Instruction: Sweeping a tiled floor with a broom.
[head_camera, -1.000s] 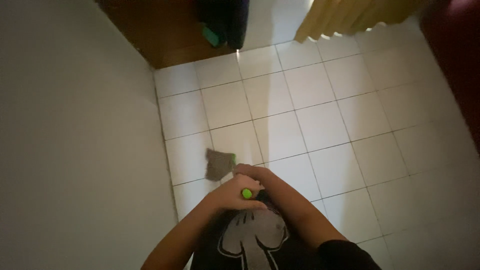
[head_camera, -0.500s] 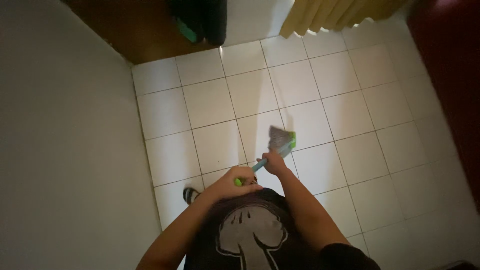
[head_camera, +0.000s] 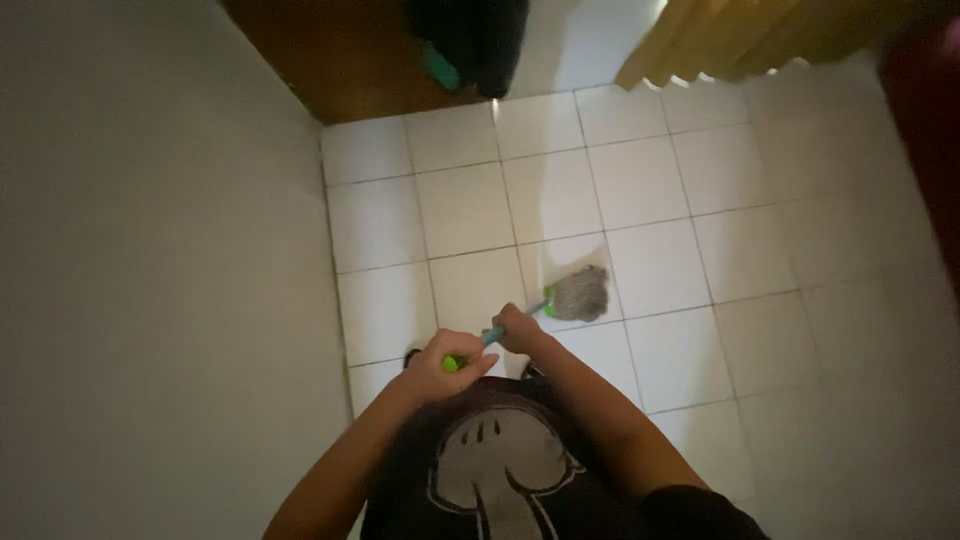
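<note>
I look straight down at a mop with a grey string head (head_camera: 580, 292) resting on the white tiled floor (head_camera: 640, 190). Its blue handle (head_camera: 492, 336) with a green end runs back toward my body. My left hand (head_camera: 452, 362) is closed around the green top end of the handle. My right hand (head_camera: 520, 328) grips the handle lower down, closer to the mop head. My dark shirt with a pale print fills the bottom of the view.
A plain light wall (head_camera: 150, 280) runs along the left side. A brown wooden door (head_camera: 340, 60) stands at the top, with a dark object with a teal part (head_camera: 470, 40) beside it. A yellowish curtain (head_camera: 740, 35) hangs at top right, and something dark red (head_camera: 930, 130) lines the right edge.
The mop head swung from the left in front of me to the right and has since come a little closer. Both hands stayed on the handle throughout.
</note>
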